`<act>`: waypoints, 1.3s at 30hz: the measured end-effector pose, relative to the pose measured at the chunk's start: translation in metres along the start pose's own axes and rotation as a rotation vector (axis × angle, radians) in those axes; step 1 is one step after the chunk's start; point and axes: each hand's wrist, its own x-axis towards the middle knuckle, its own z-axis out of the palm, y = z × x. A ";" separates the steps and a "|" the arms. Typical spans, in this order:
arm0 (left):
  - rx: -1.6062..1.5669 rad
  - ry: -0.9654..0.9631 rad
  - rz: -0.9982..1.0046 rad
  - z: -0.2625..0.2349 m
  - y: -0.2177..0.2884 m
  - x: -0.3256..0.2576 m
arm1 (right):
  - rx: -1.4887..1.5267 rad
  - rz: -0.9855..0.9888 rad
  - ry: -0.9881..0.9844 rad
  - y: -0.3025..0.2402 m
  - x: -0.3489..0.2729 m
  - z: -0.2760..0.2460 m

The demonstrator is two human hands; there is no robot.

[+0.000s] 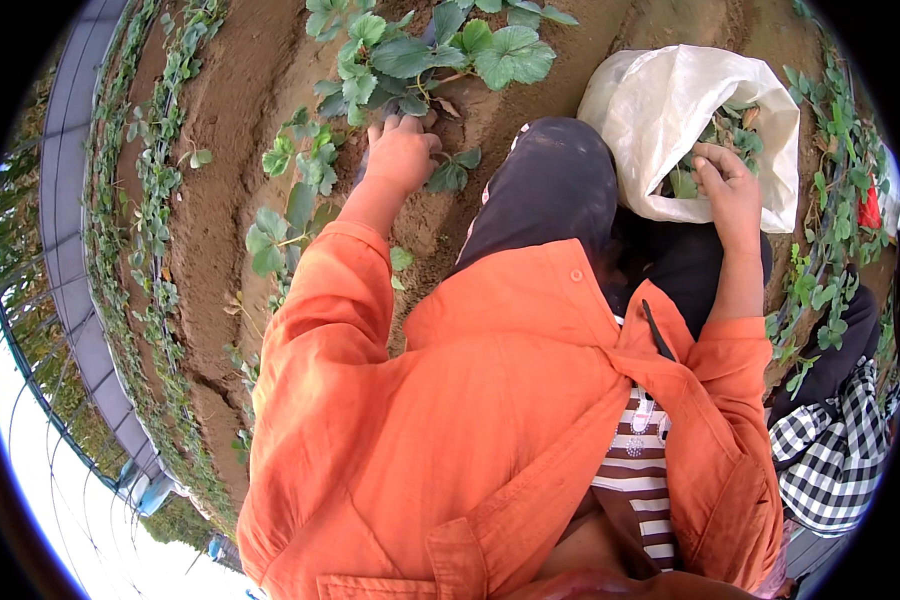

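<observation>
My left hand (402, 152) is down at the soil below a leafy green plant, probably strawberry (400, 57). Its fingers are bent and closed at the base of the plant, the tips hidden, so what they grip cannot be made out. At the mouth of a white sack (635, 125) is my right hand (727, 185), thumb and fingers pinched together. Whatever is between them is too small to tell. Green and brownish loose leaves (738, 130) lie inside the sack, which stands against my right leg.
Brown soil beds (205, 130) carry rows of low plants, one (150, 200) along the left and another (818, 240) at the right. A dark-trousered knee (560, 180) of mine is between my hands. At the right edge is another person in checked cloth (835, 455).
</observation>
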 end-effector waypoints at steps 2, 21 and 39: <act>0.012 0.022 0.051 -0.005 0.004 -0.001 | -0.033 0.000 0.002 0.001 0.001 0.000; -0.996 0.321 0.095 -0.132 0.117 0.049 | 0.130 0.026 0.078 -0.003 0.004 0.002; -0.038 0.176 -0.076 -0.071 0.063 0.066 | 0.466 -0.449 0.421 -0.039 -0.003 0.002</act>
